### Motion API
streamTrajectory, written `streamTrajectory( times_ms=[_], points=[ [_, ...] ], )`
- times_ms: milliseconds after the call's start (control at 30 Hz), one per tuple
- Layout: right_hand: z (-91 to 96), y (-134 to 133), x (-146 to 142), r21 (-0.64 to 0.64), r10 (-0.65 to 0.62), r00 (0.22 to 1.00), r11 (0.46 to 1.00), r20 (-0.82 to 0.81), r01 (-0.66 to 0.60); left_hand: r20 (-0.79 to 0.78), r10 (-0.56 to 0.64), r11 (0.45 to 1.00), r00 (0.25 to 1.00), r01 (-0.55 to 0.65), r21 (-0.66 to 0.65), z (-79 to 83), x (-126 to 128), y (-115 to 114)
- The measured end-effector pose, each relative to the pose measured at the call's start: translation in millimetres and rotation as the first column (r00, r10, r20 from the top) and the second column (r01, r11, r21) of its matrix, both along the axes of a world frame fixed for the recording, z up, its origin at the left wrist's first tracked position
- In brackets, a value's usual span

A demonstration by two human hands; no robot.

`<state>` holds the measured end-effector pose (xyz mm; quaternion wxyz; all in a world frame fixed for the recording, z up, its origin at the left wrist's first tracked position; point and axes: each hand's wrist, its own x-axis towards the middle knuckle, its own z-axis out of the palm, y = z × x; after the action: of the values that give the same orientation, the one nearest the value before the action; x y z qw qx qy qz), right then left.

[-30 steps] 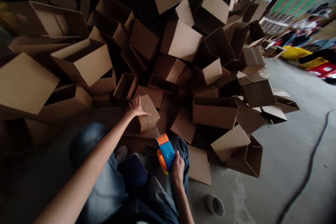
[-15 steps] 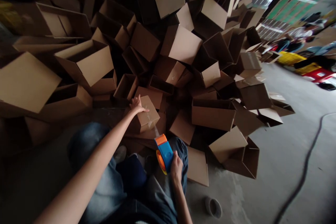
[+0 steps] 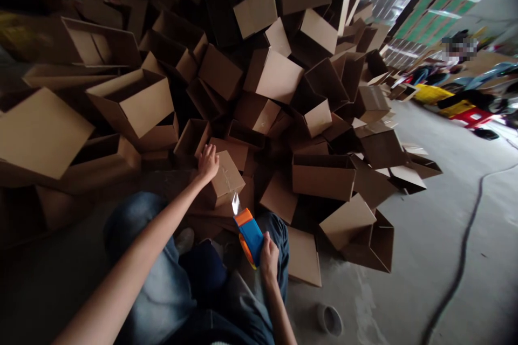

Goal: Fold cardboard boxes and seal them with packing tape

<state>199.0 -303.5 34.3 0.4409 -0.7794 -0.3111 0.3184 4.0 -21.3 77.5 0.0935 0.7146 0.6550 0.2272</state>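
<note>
In the middle of the view a small closed cardboard box [image 3: 229,173] has a strip of clear tape across its top. My left hand [image 3: 208,163] grips its left edge, fingers bent over the side. My right hand [image 3: 268,256] is wrapped around the back of a blue and orange tape dispenser [image 3: 251,236], held above my right knee. A loose end of clear tape [image 3: 236,204] sticks out from the dispenser's orange front, close to the box's near edge. Whether this end touches the box is hard to tell.
A heap of open cardboard boxes [image 3: 324,177] fills the area ahead and to both sides. On the floor lie an empty tape core [image 3: 330,319] and, farther right, a dark cable [image 3: 465,250]. Yellow and red items [image 3: 471,117] and a blurred person stand at the far right.
My left hand has drawn back from the box's top to its left edge. The tape that stretched from box to dispenser is now a short, shiny end. The view has shifted slightly.
</note>
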Motion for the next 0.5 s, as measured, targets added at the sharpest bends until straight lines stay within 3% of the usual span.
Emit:
streamTrajectory(
  times_ms=[133,233,400,500],
  points=[
    [-0.9,1.0,-3.6,-0.004,0.043,0.999,0.999,0.024,-0.043,-0.028,-0.168,0.986,0.985,0.168,-0.003,-2.7,39.8,-18.8],
    [-1.2,0.5,-4.5,-0.008,0.042,0.999,0.999,0.032,-0.041,-0.050,-0.242,0.970,0.969,0.241,-0.027,-15.7,61.7,-32.6],
    [-3.2,-0.2,0.2,-0.015,-0.004,1.000,1.000,0.003,0.004,-0.092,-0.236,0.971,0.967,0.232,-0.052,-41.9,65.8,-44.5],
    [-4.4,1.0,3.9,-0.020,-0.019,1.000,1.000,-0.012,0.019,-0.086,-0.255,0.966,0.963,0.251,-0.063,-45.8,64.0,-43.7]
  ],
)
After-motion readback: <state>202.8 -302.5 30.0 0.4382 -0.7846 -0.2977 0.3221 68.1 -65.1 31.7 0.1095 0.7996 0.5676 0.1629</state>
